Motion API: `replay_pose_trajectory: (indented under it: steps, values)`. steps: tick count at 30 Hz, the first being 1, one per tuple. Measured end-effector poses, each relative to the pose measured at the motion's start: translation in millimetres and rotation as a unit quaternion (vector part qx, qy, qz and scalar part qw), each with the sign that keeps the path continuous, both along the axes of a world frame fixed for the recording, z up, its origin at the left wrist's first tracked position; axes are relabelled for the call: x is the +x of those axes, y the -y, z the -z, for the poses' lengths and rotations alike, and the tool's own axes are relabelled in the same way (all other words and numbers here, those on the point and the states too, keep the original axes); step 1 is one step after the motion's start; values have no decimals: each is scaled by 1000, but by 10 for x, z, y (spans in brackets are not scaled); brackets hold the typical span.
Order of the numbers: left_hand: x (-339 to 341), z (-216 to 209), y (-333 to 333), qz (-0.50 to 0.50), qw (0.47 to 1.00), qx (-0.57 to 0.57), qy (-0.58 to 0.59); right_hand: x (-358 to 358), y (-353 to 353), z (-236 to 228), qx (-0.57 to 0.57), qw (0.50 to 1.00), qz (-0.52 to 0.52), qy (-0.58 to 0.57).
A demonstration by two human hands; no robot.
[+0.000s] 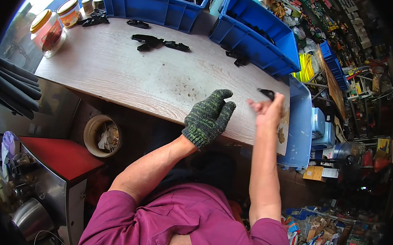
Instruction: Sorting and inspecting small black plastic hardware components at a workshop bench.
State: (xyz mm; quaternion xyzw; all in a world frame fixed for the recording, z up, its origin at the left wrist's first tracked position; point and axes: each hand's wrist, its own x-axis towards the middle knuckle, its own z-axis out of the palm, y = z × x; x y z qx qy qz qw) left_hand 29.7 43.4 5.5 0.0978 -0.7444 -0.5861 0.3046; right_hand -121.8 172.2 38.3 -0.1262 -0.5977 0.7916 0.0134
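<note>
A dark green knitted glove covers my left hand (209, 116), which is over the front part of the table. Its fingers are bent, with a gap between them and the thumb, and nothing shows in it. My right hand (269, 111) is bare and a little blurred, near the table's right end. At its fingertips is a small black part (267, 93), seemingly gripped; its exact kind is unclear. Farther back on the table lie several black plastic-looking parts (147, 41), and a few more black pieces (237, 58) rest by the right-hand blue crate.
Two blue crates, the left one (152, 11) and the right one (257, 41), hold black parts at the back. A lighter blue bin (299, 125) stands against the table's right end. Jars (47, 32) are at the far left. A bucket (90, 135) sits below the table.
</note>
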Motion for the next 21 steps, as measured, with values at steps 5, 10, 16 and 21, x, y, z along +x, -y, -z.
replay_pose_trajectory:
  steps: [5, 10, 16, 21]
  values:
    - [-46, 19, -21, 8, 1000, -7, 7, -491, -437, -53, 51, 985, 162, -37]
    - [-28, -2, -12, -1, 1000, -11, 2, -520, -82, 120, 137, 990, -34, 19]
    - [-58, 45, -42, -8, 999, -32, -28, -644, 589, 125, 222, 967, -121, 35]
    - [-20, -33, -37, -11, 998, -54, -13, -776, 936, 124, 327, 938, -111, -14]
